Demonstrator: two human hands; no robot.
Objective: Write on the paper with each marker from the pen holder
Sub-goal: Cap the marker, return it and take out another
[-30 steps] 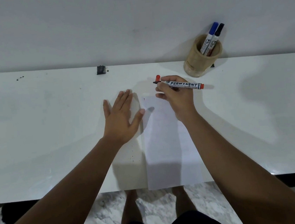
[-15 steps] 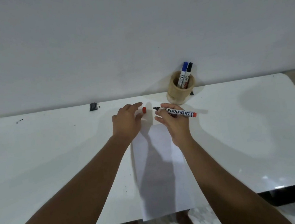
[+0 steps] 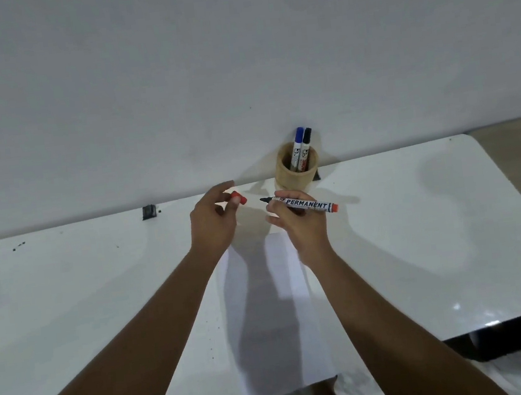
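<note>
The white red-ended permanent marker point(image 3: 302, 205), uncapped, sits pinched in my right hand point(image 3: 301, 225) above the white paper sheet point(image 3: 272, 309), my left hand point(image 3: 213, 225) gripping its red cap point(image 3: 239, 197); I should lower the tip gently.

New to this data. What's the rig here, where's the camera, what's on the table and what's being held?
No machine: a person works with two bare hands, and the single picture comes from a wide-angle camera on their head, looking forward and down. The right hand holds an uncapped marker labelled PERMANENT. The left hand pinches its red cap. On the white table lies a sheet of paper overhanging the near edge. By the wall, a wooden pen holder keeps a blue-capped marker and a black-capped marker.
</note>
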